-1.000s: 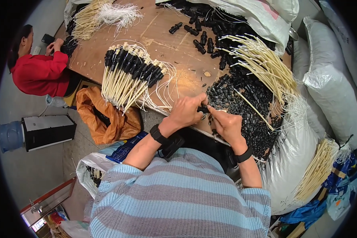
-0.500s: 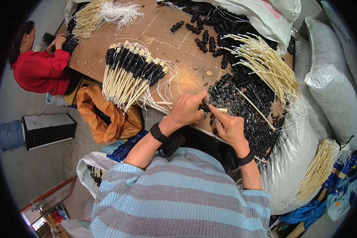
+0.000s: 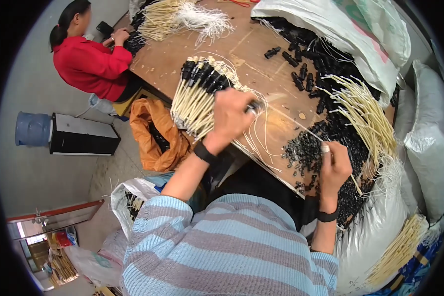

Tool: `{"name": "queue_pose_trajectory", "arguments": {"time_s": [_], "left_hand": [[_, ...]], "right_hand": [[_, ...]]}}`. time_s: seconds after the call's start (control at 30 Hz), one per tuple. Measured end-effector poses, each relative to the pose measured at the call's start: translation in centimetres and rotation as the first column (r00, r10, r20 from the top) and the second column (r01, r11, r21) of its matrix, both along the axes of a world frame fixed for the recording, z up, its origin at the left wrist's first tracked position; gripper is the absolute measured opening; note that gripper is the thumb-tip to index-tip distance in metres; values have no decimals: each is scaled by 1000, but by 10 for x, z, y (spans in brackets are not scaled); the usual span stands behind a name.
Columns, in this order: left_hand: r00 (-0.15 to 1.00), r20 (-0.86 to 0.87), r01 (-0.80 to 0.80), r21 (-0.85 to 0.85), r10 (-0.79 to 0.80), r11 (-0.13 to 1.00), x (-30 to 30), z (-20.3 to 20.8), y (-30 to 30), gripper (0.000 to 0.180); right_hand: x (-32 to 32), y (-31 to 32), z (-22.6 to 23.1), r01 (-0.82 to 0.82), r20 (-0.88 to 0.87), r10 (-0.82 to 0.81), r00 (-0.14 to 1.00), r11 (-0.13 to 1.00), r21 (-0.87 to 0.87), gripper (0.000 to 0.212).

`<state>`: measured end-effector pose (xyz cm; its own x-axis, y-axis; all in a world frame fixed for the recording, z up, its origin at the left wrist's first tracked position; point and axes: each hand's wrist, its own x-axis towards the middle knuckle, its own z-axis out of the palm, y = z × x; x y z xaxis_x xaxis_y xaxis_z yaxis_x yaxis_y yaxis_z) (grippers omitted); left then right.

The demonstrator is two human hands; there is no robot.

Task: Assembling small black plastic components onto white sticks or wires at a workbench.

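My left hand (image 3: 232, 116), slightly blurred, is closed around a black plastic fitting (image 3: 253, 106), whose end pokes out past the fingers. A thin white string (image 3: 301, 126) runs taut from near that fitting to my right hand (image 3: 336, 166), which pinches its end between thumb and finger. Just behind my left hand lies a row of cream tubes (image 3: 192, 111) capped with black fittings (image 3: 207, 76), their loose strings trailing over the table edge. Small black pieces (image 3: 301, 150) are heaped beside my right hand.
A bundle of cream tubes (image 3: 367, 121) rests over black parts on the right. White sacks (image 3: 431, 143) stand beyond it. More black fittings (image 3: 303, 76) lie farther back on the wooden table (image 3: 261, 52). An orange sack (image 3: 150, 148) sits on the floor; a person in red (image 3: 91, 64) works at far left.
My hands were close together at the table edge and are now wide apart. The left moved up with the black fitting; the right drew away with the string. The whole view shifted.
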<state>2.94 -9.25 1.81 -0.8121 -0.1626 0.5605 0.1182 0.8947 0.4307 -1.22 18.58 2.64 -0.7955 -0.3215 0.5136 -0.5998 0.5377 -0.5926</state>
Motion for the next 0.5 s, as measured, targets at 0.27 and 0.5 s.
{"name": "queue_pose_trajectory", "arguments": {"time_s": [0.27,0.5], "left_hand": [[997,-10,-76,-21,76,997,-25,0,-13,39],[835,345,387,187,-429,903,-94,-28,124,32]], "right_hand": [[5,22,-39,-16,291,-16,957,994,108,20],[-24,107,-38,368,27,-492,870,685,629,12]]}}
